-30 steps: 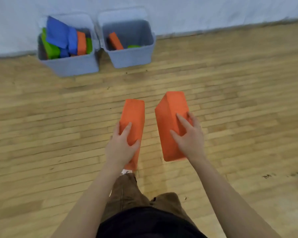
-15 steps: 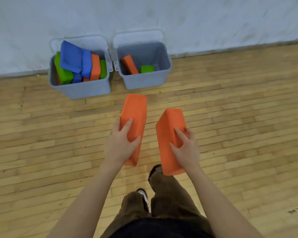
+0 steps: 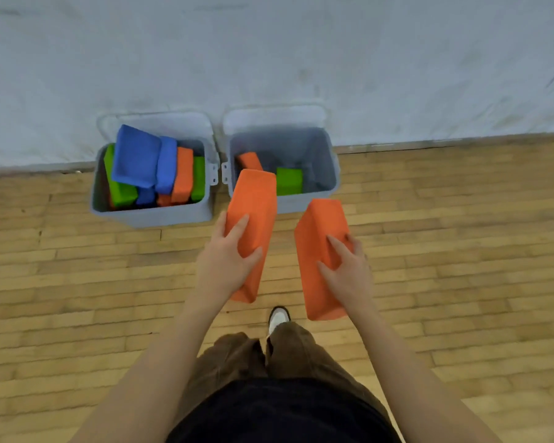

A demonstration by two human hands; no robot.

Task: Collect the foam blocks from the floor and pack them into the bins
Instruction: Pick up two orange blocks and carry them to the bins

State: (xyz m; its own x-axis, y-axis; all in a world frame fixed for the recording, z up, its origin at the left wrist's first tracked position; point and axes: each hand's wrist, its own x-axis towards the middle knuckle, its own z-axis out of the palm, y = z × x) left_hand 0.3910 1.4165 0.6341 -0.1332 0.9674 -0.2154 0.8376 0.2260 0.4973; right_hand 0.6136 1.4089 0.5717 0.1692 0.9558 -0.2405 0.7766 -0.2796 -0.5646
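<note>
Orange rectangular foam blocks, one (image 3: 256,206) gripped in the left hand (image 3: 226,266) with curled fingers, one (image 3: 317,238) likewise in the right hand (image 3: 347,276), were held near the right grey plastic bin (image 3: 328,161).

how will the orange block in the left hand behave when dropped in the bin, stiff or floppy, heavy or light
Probably stiff: the orange block keeps straight edges though the left hand grips only its near half. Likely light for its size, as one hand carries it. It shouldn't roll on its flat faces, but could land tilted against the blocks in the right bin.
</note>
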